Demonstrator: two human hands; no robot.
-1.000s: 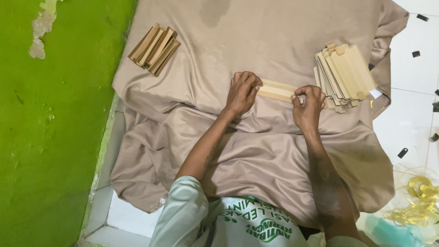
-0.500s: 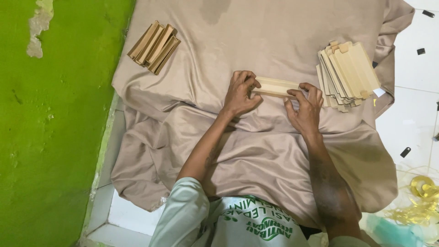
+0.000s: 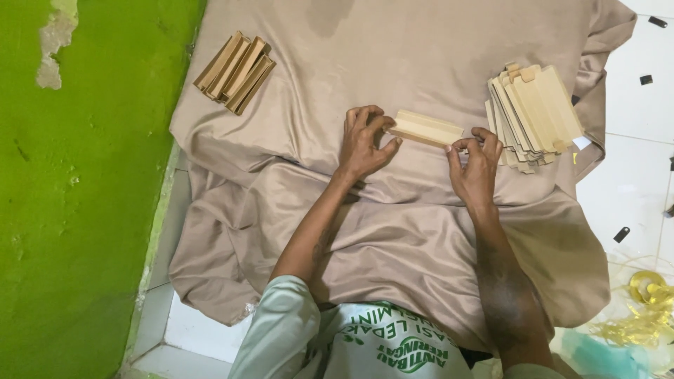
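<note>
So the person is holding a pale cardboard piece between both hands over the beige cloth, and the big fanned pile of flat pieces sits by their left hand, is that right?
Not quite. The fanned pile of flat pieces sits by the right hand, not the left hand, as the head view shows. The rest holds: both hands hold the pale cardboard piece over the beige cloth.

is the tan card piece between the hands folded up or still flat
Folded: the tan cardboard piece shows two long faces meeting at a ridge, unlike the flat blanks stack.

Gold ribbon (image 3: 649, 309) cut off at rt edge, beige cloth (image 3: 421, 267) hides floor under it & runs off top.
</note>
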